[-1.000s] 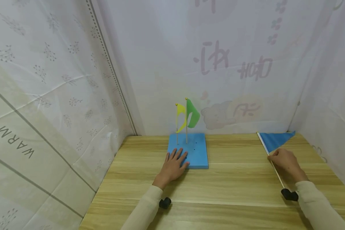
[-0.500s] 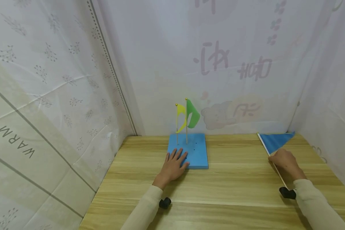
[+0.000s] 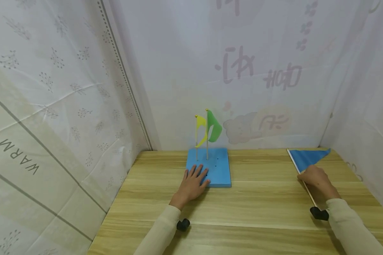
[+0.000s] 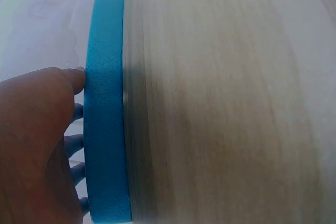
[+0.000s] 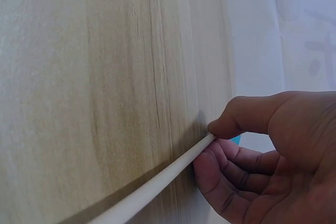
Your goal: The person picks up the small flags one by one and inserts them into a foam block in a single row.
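My left hand [image 3: 193,183] lies with spread, straight fingers on the near left part of a blue foam board [image 3: 221,175]. In the left wrist view the board's thick edge [image 4: 107,108] faces the camera, with the fingertips on its top face. A yellow flag [image 3: 201,130] and a green flag [image 3: 214,127] stand upright in the board on thin sticks. At the right, my right hand [image 3: 317,180] pinches the stick of a blue triangular flag [image 3: 306,158] just below its cloth. The right wrist view shows that pale stick [image 5: 157,182] between thumb and fingers.
Small dark holes [image 3: 216,162] dot the board's right half. Everything stands on a wood-grain table [image 3: 258,212]. Printed white curtains [image 3: 178,71] enclose the table's back and sides. A black wrist camera [image 3: 319,213] sits by the right cuff.
The blue flag's top end has dipped slightly toward me and to the right, still in my right hand. The right forearm shifted a little left. My left hand has stayed put.
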{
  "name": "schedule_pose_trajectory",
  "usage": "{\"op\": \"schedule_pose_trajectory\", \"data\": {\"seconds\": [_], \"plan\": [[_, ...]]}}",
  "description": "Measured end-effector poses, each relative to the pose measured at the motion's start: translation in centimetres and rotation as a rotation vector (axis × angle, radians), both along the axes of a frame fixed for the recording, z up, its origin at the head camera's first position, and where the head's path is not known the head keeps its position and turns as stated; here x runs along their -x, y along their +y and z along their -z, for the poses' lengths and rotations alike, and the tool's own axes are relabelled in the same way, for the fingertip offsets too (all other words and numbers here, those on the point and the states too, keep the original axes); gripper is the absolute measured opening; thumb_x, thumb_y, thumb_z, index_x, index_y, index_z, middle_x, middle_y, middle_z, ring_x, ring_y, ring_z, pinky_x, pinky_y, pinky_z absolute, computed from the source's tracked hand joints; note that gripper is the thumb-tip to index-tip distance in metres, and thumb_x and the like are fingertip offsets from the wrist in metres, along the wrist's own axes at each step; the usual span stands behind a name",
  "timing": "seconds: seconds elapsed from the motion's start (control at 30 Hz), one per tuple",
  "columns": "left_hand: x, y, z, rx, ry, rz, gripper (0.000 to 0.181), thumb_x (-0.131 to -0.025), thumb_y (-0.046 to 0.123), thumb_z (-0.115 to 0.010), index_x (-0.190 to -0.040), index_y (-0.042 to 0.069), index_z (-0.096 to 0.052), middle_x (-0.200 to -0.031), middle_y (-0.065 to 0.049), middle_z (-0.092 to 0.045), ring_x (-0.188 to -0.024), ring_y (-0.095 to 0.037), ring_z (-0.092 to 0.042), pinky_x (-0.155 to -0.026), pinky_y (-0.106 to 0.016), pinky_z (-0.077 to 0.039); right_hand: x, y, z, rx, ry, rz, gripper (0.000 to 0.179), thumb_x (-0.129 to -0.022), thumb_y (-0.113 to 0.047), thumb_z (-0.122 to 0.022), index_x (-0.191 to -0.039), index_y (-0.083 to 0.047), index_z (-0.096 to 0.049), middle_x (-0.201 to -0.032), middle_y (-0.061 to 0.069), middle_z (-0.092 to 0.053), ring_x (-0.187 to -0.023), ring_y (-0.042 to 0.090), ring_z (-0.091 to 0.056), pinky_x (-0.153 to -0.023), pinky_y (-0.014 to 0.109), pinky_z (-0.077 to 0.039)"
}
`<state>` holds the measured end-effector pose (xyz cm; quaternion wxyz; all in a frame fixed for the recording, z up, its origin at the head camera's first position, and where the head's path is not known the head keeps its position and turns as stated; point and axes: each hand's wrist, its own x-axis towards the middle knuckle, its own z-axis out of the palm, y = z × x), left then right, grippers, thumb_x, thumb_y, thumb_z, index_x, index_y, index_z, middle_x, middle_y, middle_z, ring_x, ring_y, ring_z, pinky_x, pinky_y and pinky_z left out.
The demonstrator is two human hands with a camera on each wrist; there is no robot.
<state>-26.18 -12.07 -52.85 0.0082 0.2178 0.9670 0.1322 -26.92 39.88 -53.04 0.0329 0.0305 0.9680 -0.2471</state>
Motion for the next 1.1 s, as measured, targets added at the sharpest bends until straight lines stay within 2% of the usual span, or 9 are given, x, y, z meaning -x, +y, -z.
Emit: {"op": "schedule_pose_trajectory", "data": {"seconds": [0.13,0.23,0.37,0.5,0.67,0.83,1.1], "plan": [[0.0,0.1,0.0,0.001,0.000,0.002,0.062,-0.114,0.051,-0.043,-0.168,0.023,-0.037,-0.178,-0.007,-0.027,-0.166,-0.038,-0.018,-0.132,-0.066,-0.016,1.2,1.2,1.9,-0.020,0.006,0.003,0.040,-0.080,-0.024,-0.067,-0.046,-0.020,-0.047,-0.047,-0.006,-0.045,-0.050,0.018,-0.047,-0.051,0.032,-0.037],[0.0,0.1,0.0,0.004,-0.002,0.001,0.062,-0.114,0.051,-0.043,-0.169,0.023,-0.037,-0.178,-0.007,-0.026,-0.166,-0.037,-0.018,-0.132,-0.065,-0.016,1.5,1.5,2.3,-0.009,0.009,-0.007,0.038,-0.081,-0.025,-0.067,-0.047,-0.019,-0.053,-0.047,-0.003,-0.052,-0.051,0.020,-0.051,-0.050,0.032,-0.040],[0.0,0.2,-0.1,0.007,-0.011,0.000,0.062,-0.114,0.052,-0.042,-0.169,0.023,-0.035,-0.178,-0.006,-0.025,-0.167,-0.037,-0.017,-0.133,-0.065,-0.015,1.1,0.8,1.5,0.005,0.018,0.001,0.037,-0.083,-0.025,-0.066,-0.049,-0.015,-0.055,-0.050,0.000,-0.054,-0.052,0.020,-0.052,-0.050,0.033,-0.041],[0.0,0.2,0.0,0.004,-0.016,-0.003,0.062,-0.114,0.052,-0.042,-0.169,0.023,-0.036,-0.178,-0.006,-0.025,-0.167,-0.037,-0.017,-0.133,-0.065,-0.015,0.2,-0.9,-0.2,-0.001,0.021,0.011,0.041,-0.086,-0.025,-0.064,-0.049,-0.014,-0.051,-0.050,-0.001,-0.050,-0.052,0.020,-0.050,-0.052,0.032,-0.039],[0.1,0.2,0.1,0.004,-0.015,-0.008,0.062,-0.114,0.052,-0.042,-0.169,0.024,-0.036,-0.178,-0.006,-0.025,-0.167,-0.036,-0.016,-0.133,-0.065,-0.014,-0.7,-2.5,-2.3,0.008,0.029,-0.033,0.046,-0.091,-0.024,-0.063,-0.049,-0.017,-0.049,-0.049,-0.005,-0.049,-0.054,0.018,-0.050,-0.055,0.031,-0.037],[0.1,0.2,0.0,0.003,-0.016,-0.008,0.062,-0.114,0.052,-0.042,-0.169,0.024,-0.036,-0.178,-0.006,-0.025,-0.167,-0.036,-0.016,-0.133,-0.065,-0.014,-0.6,-3.3,-3.1,0.060,0.033,-0.049,0.043,-0.092,-0.020,-0.061,-0.051,-0.019,-0.050,-0.049,-0.007,-0.051,-0.053,0.015,-0.049,-0.056,0.030,-0.036],[0.0,0.1,-0.1,-0.004,-0.016,-0.007,0.062,-0.114,0.051,-0.042,-0.169,0.023,-0.036,-0.178,-0.006,-0.025,-0.167,-0.037,-0.016,-0.133,-0.065,-0.014,-0.3,-4.5,-4.2,0.113,0.085,-0.047,0.035,-0.095,-0.015,-0.062,-0.061,-0.014,-0.059,-0.056,-0.001,-0.063,-0.055,0.014,-0.055,-0.058,0.031,-0.040]]}}
